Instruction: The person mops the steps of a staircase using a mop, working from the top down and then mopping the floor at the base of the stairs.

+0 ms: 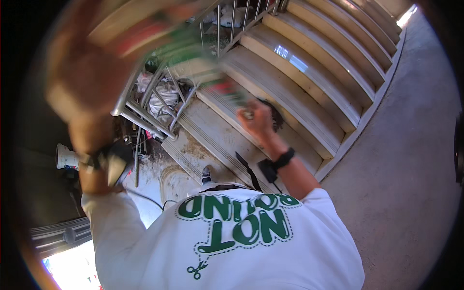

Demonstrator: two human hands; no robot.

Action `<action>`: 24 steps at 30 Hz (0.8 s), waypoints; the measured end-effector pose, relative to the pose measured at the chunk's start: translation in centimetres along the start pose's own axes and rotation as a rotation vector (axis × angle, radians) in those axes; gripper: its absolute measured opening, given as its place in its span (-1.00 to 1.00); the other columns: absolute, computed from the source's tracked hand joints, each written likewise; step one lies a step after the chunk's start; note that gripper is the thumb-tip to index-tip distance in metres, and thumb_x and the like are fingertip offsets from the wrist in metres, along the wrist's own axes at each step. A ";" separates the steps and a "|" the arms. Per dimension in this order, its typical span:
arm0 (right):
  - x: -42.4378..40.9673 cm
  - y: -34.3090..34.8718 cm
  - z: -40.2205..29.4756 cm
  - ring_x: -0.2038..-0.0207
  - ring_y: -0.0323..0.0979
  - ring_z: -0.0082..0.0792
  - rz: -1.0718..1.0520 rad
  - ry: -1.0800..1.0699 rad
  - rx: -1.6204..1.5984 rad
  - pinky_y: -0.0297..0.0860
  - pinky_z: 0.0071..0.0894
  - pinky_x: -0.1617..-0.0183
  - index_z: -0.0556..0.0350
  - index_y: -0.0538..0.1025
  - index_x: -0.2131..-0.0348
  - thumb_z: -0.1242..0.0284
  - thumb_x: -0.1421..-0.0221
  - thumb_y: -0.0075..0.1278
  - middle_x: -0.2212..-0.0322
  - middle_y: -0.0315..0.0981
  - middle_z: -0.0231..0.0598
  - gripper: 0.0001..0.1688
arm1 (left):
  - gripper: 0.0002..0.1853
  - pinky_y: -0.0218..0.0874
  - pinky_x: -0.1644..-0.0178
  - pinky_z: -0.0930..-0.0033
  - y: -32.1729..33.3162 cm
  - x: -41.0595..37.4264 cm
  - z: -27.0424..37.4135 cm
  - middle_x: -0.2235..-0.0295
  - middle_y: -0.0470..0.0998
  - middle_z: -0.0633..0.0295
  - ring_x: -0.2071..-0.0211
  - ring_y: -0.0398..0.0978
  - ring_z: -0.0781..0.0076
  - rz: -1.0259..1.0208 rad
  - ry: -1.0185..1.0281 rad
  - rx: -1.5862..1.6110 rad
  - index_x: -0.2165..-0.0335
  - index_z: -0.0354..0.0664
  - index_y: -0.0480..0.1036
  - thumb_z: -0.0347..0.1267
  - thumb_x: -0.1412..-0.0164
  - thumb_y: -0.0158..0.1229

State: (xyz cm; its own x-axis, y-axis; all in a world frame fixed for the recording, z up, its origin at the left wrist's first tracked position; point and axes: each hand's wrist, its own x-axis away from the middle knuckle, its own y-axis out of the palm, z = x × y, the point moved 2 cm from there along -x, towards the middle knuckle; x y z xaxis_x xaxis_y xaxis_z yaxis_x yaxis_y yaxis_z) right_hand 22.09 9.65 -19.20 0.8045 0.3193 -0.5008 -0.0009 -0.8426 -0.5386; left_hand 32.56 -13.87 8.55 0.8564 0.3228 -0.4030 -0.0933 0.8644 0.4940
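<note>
My right hand (258, 121) is closed on the near end of a long green and red thing (185, 49), too blurred to name. This thing slants up and left across the view towards my left hand (88, 72). Raised close to the camera, the left hand is badly smeared by motion, and its grip cannot be made out. Black straps circle both wrists, and a small black box (267, 170) hangs by the right one. Just behind the right hand, a dark object (272, 115) lies against the steps, partly hidden.
Pale stone stairs (290, 90) rise ahead to the upper right, beside a plain wall (395, 156). A metal railing (136, 116) stands at left, with plastic bags (163, 96) and clutter behind it. A white bucket (67, 157) is farther left. My shoe (206, 174) is near the lowest step.
</note>
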 end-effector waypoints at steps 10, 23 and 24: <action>10.5 -32.1 -12.7 0.66 0.04 -0.71 0.875 -0.048 -0.476 0.07 -0.75 0.69 -0.11 0.20 0.47 0.36 -0.16 -0.10 0.63 0.08 -0.49 -0.79 | -0.20 0.08 -0.09 0.18 10.1 14.5 -39.9 0.05 0.34 0.06 0.00 0.28 0.16 -1.278 0.028 -0.466 -0.08 -0.10 0.21 -0.41 0.24 0.27; 32.2 -39.2 -11.4 0.20 0.28 -0.39 1.314 0.230 0.453 0.30 -0.44 0.18 0.21 0.28 0.13 0.45 -0.21 -0.23 0.25 0.28 -0.17 -0.74 | -0.77 0.28 0.39 0.05 15.2 25.2 -49.2 0.56 0.49 0.09 0.43 0.46 0.01 -1.626 -0.316 -0.783 0.50 -0.13 0.49 -0.37 0.30 0.10; 29.5 -37.7 -10.7 0.25 0.26 -0.41 1.298 0.182 0.269 0.28 -0.46 0.23 0.18 0.27 0.18 0.44 -0.21 -0.24 0.30 0.25 -0.20 -0.78 | -0.75 0.28 0.39 0.05 13.8 25.0 -50.0 0.56 0.49 0.08 0.43 0.46 -0.01 -1.573 -0.303 -0.765 0.47 -0.10 0.49 -0.36 0.30 0.12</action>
State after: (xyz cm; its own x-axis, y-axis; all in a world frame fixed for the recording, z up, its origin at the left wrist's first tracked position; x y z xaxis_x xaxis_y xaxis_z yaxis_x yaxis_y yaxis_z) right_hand 52.19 46.22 -6.42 0.1994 -0.7222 -0.6623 -0.9192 -0.3721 0.1291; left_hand 27.34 25.45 -33.21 0.4083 -0.9085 0.0893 0.7125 0.2560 -0.6533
